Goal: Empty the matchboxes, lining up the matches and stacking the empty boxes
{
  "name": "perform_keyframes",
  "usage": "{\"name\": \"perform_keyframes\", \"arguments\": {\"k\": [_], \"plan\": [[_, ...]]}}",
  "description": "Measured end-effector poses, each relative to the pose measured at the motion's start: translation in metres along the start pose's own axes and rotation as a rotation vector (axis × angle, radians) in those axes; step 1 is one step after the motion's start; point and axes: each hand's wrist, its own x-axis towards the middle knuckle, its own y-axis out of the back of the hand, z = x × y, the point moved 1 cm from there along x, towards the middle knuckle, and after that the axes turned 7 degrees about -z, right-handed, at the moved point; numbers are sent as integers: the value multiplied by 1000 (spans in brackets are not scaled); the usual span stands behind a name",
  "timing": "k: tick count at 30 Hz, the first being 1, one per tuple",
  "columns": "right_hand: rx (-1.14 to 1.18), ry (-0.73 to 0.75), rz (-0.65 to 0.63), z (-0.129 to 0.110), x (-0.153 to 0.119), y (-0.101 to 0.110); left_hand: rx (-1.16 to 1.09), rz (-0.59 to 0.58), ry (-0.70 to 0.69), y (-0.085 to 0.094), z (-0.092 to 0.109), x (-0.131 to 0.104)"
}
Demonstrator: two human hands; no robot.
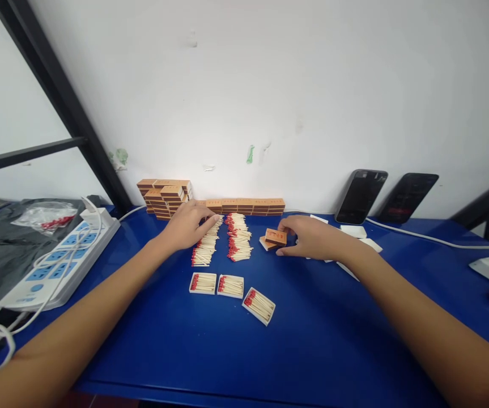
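My right hand (307,237) holds an orange-brown matchbox cover (276,237) between thumb and fingers. Another cover (267,244) lies partly under it. At the back left, my left hand (190,224) reaches over the top of a pile of loose matches (204,249), thumb apart from the fingers and nothing visible in its grasp; some fingertips are hidden. Beside that pile lies a second heap of red-headed matches (238,241). Nearer to me are three white matchbox trays filled with matches: a left tray (203,283), a middle tray (230,286) and a tilted right tray (259,306).
Stacked matchboxes (165,195) stand against the wall, with a low row of matchboxes (252,205) running right. White trays (369,245) lie behind my right wrist. Two phones, one here (361,195), lean on the wall. A power strip (63,258) with cables sits left.
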Motion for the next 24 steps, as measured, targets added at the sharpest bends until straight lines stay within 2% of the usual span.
{"name": "perform_keyframes", "arguments": {"k": [4,8,12,16,20,24], "plan": [[-70,-9,16,-5,2,-1,35,-29,35,1,-8,16],[-85,-17,4,-8,2,0,-76,-93,145,4,-17,39],[-127,-16,-26,-10,0,2,-89,-104,204,3,-22,53],[-136,19,-22,-13,-2,3,-100,-103,210,-2,-20,58],[-114,85,1,-17,-1,-2,-94,-165,186,-5,-12,64],[-121,71,-8,-19,2,-6,-52,-180,202,-5,-7,71]]}}
